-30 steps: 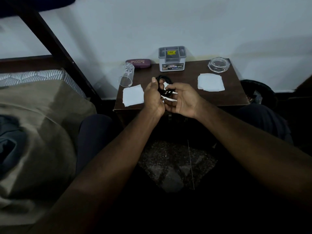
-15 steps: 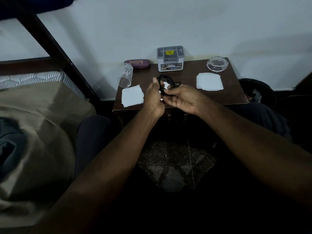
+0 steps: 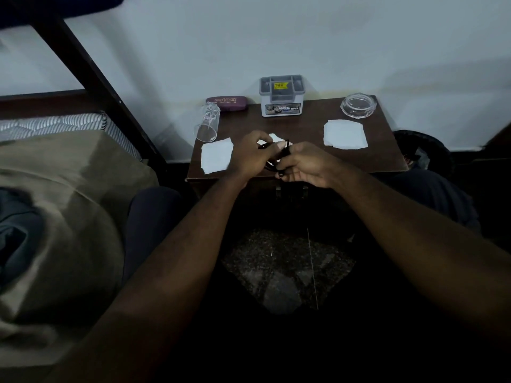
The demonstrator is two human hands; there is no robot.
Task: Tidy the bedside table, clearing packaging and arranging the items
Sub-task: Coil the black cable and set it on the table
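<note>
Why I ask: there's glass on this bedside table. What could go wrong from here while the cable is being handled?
The glass tumbler lies on its side at the left edge of the table; a nudge from the left hand might roll it off. The black cable, gripped by it and the right hand, could sweep the white paper by the front edge onto the floor.

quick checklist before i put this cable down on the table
1. Grip on cable: ok, left hand and right hand both hold it.
2. Cable fully coiled: cannot tell, hands hide it.
3. Bare spot on table: ok, in front of the box.
4. Glass upright: not ok, lies on its side.
5. Paper cleared: not ok, left sheet and right sheet lie on the table.
</note>
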